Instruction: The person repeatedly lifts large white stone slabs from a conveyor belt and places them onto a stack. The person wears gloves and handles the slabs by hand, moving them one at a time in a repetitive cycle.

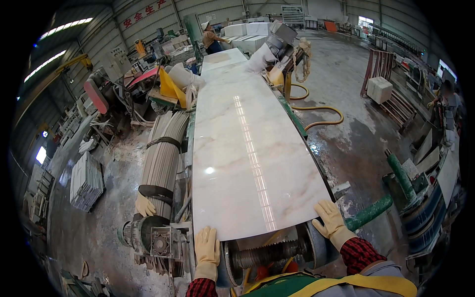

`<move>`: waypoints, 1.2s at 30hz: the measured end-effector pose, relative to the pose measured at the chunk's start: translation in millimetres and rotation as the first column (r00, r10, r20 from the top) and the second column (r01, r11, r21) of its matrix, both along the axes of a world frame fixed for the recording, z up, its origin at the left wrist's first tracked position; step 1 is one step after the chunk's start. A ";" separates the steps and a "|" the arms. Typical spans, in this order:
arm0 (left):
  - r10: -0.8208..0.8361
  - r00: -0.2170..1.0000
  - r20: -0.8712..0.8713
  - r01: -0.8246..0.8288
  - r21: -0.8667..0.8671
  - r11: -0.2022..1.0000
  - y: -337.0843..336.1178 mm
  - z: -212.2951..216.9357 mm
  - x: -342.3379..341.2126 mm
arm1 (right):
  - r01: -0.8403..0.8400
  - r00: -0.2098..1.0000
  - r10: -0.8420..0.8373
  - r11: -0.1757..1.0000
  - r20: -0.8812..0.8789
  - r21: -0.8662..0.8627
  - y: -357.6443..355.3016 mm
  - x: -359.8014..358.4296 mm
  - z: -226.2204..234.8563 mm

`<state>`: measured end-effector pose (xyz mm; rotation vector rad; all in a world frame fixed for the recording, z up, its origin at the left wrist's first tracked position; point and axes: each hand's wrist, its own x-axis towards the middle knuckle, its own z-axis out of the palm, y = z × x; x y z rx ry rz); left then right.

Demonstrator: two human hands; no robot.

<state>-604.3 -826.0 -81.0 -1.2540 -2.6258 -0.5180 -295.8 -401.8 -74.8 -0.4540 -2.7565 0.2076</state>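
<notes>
A long polished white stone slab [227, 163] with faint tan veins lies flat on a machine bed and runs away from me. My left hand [207, 251], in a cream glove, rests its outstretched fingers at the slab's near left corner. At the near right corner, my right hand [330, 223], gloved alike, lies with fingers spread along the edge. Neither hand is wrapped round anything. Below the slab's near edge shows a ribbed roller [269, 255] between two round end flanges. Farther along the bed lies another pale slab [223, 58].
To the left are a strapped bundle of long strips [161, 153], a loose glove [144, 205] and a gear motor [161, 242]. A green pipe [371, 212] juts out at right, beyond it a yellow hose [324, 108]. A co-worker [213, 38] stands by stone blocks [247, 29] at the far end.
</notes>
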 end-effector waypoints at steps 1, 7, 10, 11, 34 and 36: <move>-0.001 1.000 0.000 0.001 0.004 1.000 -0.5 -0.1 0.5 | -0.001 1.000 0.001 1.000 0.003 -0.006 -0.4 0.1 0.9; -0.002 1.000 -0.011 0.002 0.010 1.000 -1.5 0.5 3.5 | 0.005 1.000 -0.005 1.000 0.005 -0.007 -1.7 2.3 0.2; 0.003 1.000 -0.007 -0.003 0.012 1.000 -1.6 0.8 5.0 | -0.001 1.000 0.001 1.000 -0.005 -0.015 -2.3 3.0 0.6; 0.002 1.000 -0.007 -0.002 0.012 1.000 -1.6 1.1 5.3 | -0.002 1.000 0.002 1.000 -0.009 -0.011 -2.0 3.8 -0.6; 0.007 1.000 0.026 -0.007 0.001 1.000 -5.1 9.1 14.3 | -0.005 0.999 0.005 1.000 -0.031 -0.004 -9.1 11.3 2.8; 0.008 1.000 0.021 -0.008 0.002 1.000 -5.7 9.3 16.0 | -0.003 1.000 0.003 1.000 -0.024 -0.001 -9.4 11.7 3.6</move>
